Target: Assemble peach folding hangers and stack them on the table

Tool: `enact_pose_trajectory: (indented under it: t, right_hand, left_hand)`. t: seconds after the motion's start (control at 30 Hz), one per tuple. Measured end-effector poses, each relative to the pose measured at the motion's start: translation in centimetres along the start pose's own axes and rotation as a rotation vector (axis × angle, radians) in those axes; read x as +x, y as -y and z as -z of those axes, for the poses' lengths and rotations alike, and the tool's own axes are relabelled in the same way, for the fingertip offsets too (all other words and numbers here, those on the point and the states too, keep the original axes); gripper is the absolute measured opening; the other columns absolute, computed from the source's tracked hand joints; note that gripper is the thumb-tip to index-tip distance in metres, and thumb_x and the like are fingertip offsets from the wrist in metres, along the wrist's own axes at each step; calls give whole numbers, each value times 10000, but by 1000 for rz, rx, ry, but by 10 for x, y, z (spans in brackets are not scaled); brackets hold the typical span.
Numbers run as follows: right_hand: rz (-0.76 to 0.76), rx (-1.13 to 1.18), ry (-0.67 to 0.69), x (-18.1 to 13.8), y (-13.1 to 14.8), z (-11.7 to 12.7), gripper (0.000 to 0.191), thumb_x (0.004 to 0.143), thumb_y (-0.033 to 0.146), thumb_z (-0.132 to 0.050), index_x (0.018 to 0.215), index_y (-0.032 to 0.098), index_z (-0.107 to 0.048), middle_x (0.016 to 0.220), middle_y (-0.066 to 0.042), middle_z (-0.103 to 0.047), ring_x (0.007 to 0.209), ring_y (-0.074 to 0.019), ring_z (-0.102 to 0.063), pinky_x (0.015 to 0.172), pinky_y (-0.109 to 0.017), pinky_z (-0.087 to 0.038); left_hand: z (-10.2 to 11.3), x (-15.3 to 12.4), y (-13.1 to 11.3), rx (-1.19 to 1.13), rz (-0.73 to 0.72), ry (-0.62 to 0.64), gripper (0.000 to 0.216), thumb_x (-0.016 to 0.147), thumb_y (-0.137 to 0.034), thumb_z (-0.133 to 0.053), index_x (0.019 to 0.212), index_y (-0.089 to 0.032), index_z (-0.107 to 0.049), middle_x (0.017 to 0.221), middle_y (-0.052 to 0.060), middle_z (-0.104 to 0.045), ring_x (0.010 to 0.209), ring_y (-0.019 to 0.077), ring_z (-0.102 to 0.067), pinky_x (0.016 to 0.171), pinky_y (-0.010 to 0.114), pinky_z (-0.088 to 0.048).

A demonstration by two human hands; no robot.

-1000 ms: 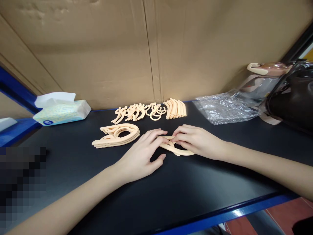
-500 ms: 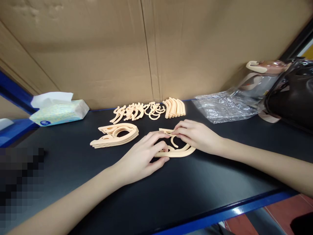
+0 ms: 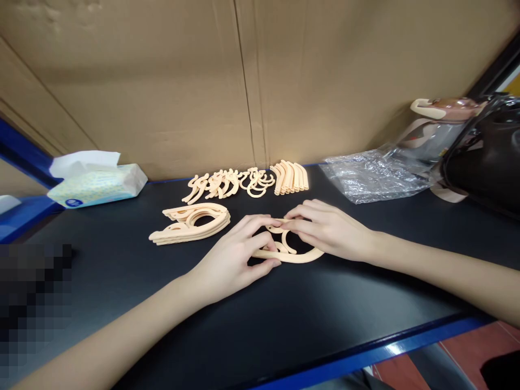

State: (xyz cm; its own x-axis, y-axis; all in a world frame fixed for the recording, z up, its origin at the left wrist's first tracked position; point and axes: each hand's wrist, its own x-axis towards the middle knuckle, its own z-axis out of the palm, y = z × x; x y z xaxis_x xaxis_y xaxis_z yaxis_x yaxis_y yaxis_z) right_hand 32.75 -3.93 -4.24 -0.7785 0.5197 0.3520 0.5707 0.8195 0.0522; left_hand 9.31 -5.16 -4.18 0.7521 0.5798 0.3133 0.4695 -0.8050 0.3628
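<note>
— What are the two hands doing?

— The left hand (image 3: 231,260) pinches the near end of a peach plastic hanger (image 3: 298,256), thumb below and fingers curled over the top. The right hand (image 3: 329,233) grips its upper edge with bent fingers, and the fingertips of both hands meet there.

— And where is the hanger?

— It lies flat on the black table (image 3: 284,325), between the hands.

— What surrounds it?

— A stack of like hangers (image 3: 190,223) sits just left of the hanger. Behind it are a row of hook pieces (image 3: 227,185) and a bundle of curved arms (image 3: 290,177). A tissue pack (image 3: 95,184) is far to its left. Crumpled clear plastic (image 3: 369,176) and a dark bag (image 3: 483,162) are behind it to the right.
</note>
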Motion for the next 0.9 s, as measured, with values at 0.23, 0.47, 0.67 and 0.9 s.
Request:
enact_pose_trajectory:
  t: [0.23,0.47,0.67,0.9]
  right_hand:
    - [45,-26,-14,0,0,2,313,914,127,-379,1164,152,-565,1042,-94,-594,828,-184,-477,747,-313,-434]
    - [77,-66,-13,0,2,5,293,937,134,-339,1119,136,-570,1068,-111,-589,850,-186,-478,749,-318,-420]
    - [111,-86,14,-1,9,13,316,962,168,-298,1149,135,-550,1093,-110,-596,884,-193,-481,767,-336,-405]
    - [65,60,-97,0,11,13,238,949,200,-383,1111,161,-553,1070,-78,-633,891,-182,-535,761,-338,-409]
  left_hand:
    - [0,-2,1,74,-66,-21,83,870,-263,-539,832,-197,-573,1279,66,-503,1241,225,-407,1019,390,-365]
    - [1,0,-2,116,-64,-51,210,862,-297,-546,1056,-224,-514,1252,57,-540,1184,208,-472,1039,412,-336]
    - [4,2,-1,269,-31,-47,655,770,-507,-597,1297,-195,-363,1317,110,-487,1169,274,-469,952,423,-379]
    - [9,1,-5,412,-176,-49,560,794,-416,-543,1241,-101,-426,1158,137,-586,1027,273,-560,813,375,-414]
